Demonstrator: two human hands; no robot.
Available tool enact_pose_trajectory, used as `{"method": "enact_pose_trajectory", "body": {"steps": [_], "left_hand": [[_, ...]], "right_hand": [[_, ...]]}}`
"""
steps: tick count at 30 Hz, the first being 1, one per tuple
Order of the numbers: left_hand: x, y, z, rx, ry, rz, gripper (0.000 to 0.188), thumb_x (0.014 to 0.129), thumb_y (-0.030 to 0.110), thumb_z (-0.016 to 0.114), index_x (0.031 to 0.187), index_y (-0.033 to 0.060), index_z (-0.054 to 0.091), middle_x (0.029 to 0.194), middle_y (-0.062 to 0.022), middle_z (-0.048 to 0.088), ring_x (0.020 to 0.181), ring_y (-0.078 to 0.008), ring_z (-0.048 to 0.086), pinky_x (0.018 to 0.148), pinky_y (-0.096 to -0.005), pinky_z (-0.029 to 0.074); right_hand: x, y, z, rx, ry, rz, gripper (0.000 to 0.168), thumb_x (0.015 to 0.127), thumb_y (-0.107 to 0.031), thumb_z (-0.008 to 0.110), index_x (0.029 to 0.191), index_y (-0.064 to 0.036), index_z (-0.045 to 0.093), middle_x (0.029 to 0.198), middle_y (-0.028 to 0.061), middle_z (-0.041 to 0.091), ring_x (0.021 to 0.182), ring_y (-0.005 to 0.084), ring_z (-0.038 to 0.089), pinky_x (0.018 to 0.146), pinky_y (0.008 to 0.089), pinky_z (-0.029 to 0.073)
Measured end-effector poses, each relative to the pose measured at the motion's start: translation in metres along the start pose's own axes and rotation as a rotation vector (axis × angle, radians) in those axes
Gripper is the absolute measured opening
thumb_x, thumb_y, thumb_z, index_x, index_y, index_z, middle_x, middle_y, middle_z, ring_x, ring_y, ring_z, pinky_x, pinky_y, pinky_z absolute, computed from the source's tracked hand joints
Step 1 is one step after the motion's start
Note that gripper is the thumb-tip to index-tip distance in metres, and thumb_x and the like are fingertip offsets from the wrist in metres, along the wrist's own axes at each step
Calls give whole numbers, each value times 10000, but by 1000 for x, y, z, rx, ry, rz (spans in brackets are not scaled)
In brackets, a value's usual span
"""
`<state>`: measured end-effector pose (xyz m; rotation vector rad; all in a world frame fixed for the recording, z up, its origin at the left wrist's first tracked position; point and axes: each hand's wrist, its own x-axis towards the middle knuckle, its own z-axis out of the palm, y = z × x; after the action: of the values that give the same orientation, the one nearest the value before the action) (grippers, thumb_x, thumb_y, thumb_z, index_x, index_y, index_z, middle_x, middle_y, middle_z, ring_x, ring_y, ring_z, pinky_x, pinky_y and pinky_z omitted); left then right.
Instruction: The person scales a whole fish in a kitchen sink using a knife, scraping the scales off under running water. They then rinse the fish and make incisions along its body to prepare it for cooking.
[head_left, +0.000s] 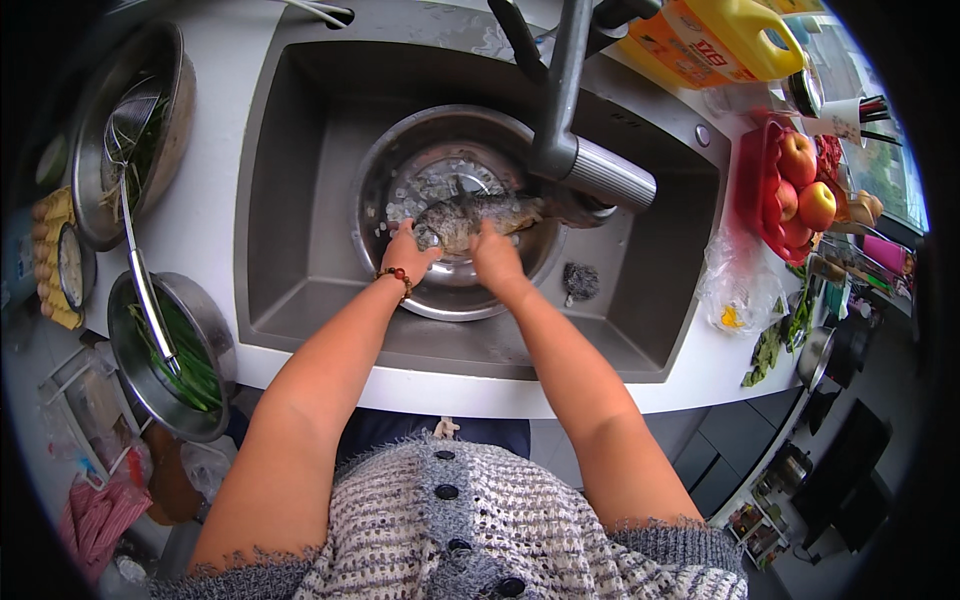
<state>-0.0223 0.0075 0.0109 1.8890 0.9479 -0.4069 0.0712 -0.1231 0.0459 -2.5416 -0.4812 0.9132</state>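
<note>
A whole dark-scaled fish (457, 217) lies on its side in a round stainless steel basin (450, 309), which sits inside a grey sink (289, 195). Around the head end curls my left hand (409, 251), thumb and fingers on either side of it; a bead bracelet is on that wrist. My right hand (496, 259) presses against the fish's flank, its fingers blurred and partly bent. Whether anything is inside that hand is hidden. Pale translucent bits, like scales, are spread over the basin floor (409, 206). The tail end reaches toward the basin's right rim.
A grey faucet (559, 112) overhangs the basin's right side. A steel-wool scrubber (580, 282) lies on the sink floor. Metal bowls of greens (187, 292) stand left, a wire skimmer (135, 210) across them. At right are apples in a red basket (769, 187) and a plastic bag (742, 285).
</note>
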Motion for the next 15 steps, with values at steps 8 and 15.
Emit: {"method": "enact_pose_trajectory", "body": {"steps": [8,15], "left_hand": [[1,-7,-1,29,43,10,678,660,205,715,1213,-10,387,1119,-231,525,1039,-331,518,886,-359,411],[3,-6,-2,1,-8,2,697,662,212,717,1224,-20,376,1122,-230,525,1046,-330,515,881,-364,413]], "right_hand": [[-20,-34,11,-49,-137,-124,215,842,-224,424,949,-40,452,753,264,592,726,429,578,673,519,450],[-16,-29,15,-31,-91,-123,222,837,-200,427,971,-27,468,758,265,596,732,419,588,681,506,461]]}}
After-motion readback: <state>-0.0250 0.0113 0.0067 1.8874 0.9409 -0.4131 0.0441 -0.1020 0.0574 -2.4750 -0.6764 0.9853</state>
